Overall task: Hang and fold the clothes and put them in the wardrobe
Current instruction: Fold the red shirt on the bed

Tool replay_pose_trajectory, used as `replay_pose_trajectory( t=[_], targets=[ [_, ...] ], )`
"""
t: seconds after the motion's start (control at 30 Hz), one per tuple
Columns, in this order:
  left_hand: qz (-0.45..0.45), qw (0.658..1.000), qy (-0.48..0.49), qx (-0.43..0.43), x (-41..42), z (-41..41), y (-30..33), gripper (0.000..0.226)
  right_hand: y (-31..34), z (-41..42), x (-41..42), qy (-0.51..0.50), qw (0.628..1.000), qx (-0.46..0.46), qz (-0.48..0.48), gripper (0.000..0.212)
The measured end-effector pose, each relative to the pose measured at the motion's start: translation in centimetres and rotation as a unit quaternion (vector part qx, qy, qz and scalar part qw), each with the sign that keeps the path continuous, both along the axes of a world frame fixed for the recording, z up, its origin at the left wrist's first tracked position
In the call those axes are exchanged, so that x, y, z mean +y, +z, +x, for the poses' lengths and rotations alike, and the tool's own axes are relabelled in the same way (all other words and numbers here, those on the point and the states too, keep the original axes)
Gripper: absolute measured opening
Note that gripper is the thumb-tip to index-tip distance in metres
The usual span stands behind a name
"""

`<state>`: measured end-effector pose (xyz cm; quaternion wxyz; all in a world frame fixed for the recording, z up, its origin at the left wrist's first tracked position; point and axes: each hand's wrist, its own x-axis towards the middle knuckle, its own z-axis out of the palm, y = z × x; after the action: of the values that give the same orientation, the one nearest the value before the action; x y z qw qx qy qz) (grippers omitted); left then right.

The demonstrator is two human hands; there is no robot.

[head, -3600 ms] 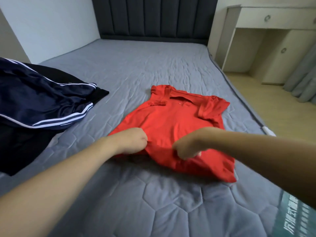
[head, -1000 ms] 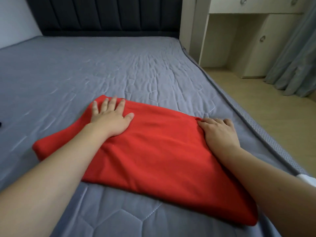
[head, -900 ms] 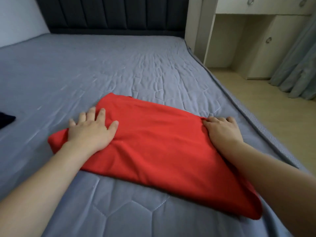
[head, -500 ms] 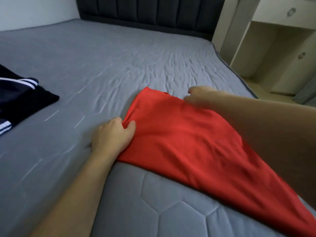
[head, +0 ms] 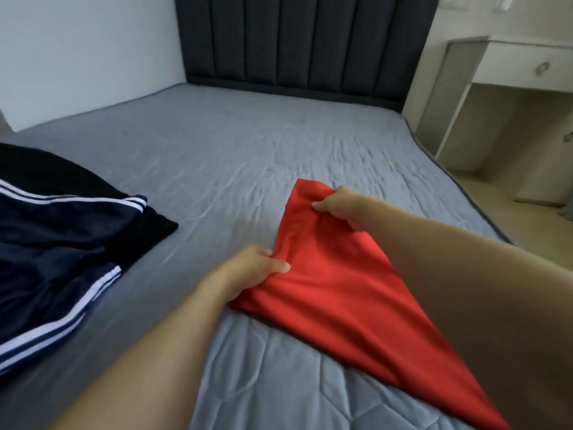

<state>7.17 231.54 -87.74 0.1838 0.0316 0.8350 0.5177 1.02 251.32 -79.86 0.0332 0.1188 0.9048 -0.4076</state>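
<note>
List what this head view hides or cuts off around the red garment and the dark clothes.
- Red garment: right side under the right forearm; near corner cut by the bottom edge.
- Left hand and right hand: fingers tucked under the cloth.
- Navy striped clothes: cut by the left edge.

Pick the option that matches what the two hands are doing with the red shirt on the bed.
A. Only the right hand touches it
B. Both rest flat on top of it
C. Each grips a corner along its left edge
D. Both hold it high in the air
C: the left hand pinches the near corner and the right hand grips the far corner of the red shirt, which lies on the bed.
</note>
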Motion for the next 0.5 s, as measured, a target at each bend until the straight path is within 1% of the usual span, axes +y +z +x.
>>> replay_pose_trajectory(
  t=[0.07, 0.13, 0.23, 0.3, 0.4, 0.5],
  targets=[
    [-0.022, 0.999, 0.012, 0.045, -1.4, -1.1, 3.9, 0.011, 3.6, 0.0, -1.4, -0.001, 0.999, 0.042, -0.033, 0.039],
    [-0.055, 0.990, 0.050, 0.117, -3.0, -1.9, 9.3, 0.016, 7.7, 0.0, -2.5, -0.011, 0.989, 0.089, -0.117, 0.034],
    [-0.089, 0.974, 0.072, 0.196, -5.0, -1.4, 18.5, 0.023, 14.2, 1.1, -3.2, -0.046, 0.961, 0.174, -0.210, 0.042],
    [-0.120, 0.958, 0.068, 0.251, -5.4, 0.2, 24.4, 0.027, 18.4, 2.4, -3.2, -0.067, 0.937, 0.233, -0.251, 0.050],
    [-0.160, 0.927, 0.046, 0.336, -4.6, 4.3, 32.4, 0.031, 24.0, 5.5, -2.3, -0.106, 0.894, 0.303, -0.311, 0.055],
    [-0.213, 0.905, 0.008, 0.368, -2.4, 9.8, 38.2, 0.033, 27.1, 9.3, -0.8, -0.148, 0.843, 0.348, -0.383, 0.054]
  ],
)
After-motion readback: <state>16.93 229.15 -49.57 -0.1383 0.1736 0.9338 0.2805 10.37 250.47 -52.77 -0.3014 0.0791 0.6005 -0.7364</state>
